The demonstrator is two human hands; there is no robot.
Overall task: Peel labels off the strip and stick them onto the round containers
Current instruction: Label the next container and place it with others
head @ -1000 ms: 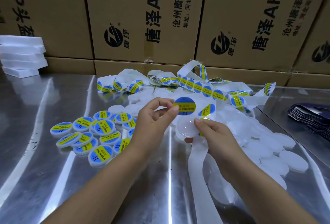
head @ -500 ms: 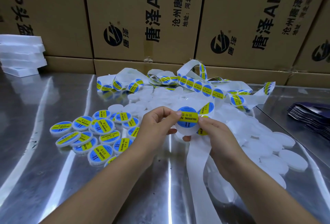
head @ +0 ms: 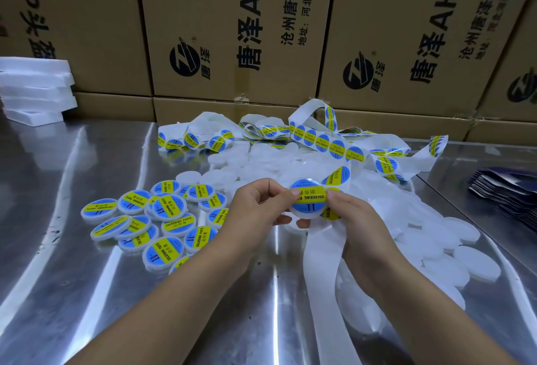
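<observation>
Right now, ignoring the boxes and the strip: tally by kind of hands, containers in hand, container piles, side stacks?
Hands: 2 (left hand, right hand)
Containers in hand: 1 (held container)
Container piles: 2 (labelled pile, plain pile)
Side stacks: 2 (white slab stack, dark packet stack)
Total: 7

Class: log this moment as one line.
step: label pressed onto round container | left hand: pinches it | right hand: pinches it | labelled containers: left pile | blank containers: right pile

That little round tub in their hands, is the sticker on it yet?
On. The blue-and-yellow label covers the top of the container, and the left hand and right hand press thumbs on its edges.
</observation>
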